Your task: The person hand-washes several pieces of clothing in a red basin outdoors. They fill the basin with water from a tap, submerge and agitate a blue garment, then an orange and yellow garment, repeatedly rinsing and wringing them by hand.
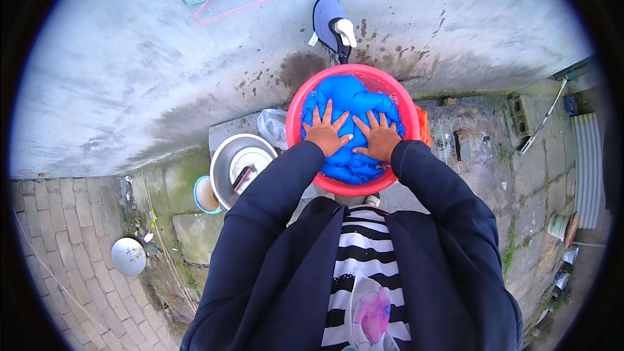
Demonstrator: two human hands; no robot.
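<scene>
Straight ahead of me is a round red plastic basin [297, 107] with a wet-looking bright blue quilted garment or cover [341, 88] bunched up inside it. Flat on the blue fabric rests my left hand [325, 129], fingers spread. My right hand [378, 135] presses on the same cloth just to the right, its fingers also apart. Neither hand grips the fabric. Some water shows along the basin's upper right inner wall.
A metal basin [220, 165] holding a brush-like tool [242, 179] stands left, beside a blue-rimmed bucket [206, 195] and a clear plastic bag [273, 126]. Orange material [423, 126] touches the red basin's right. A tap under a cloth visor [327, 14] juts from the wall.
</scene>
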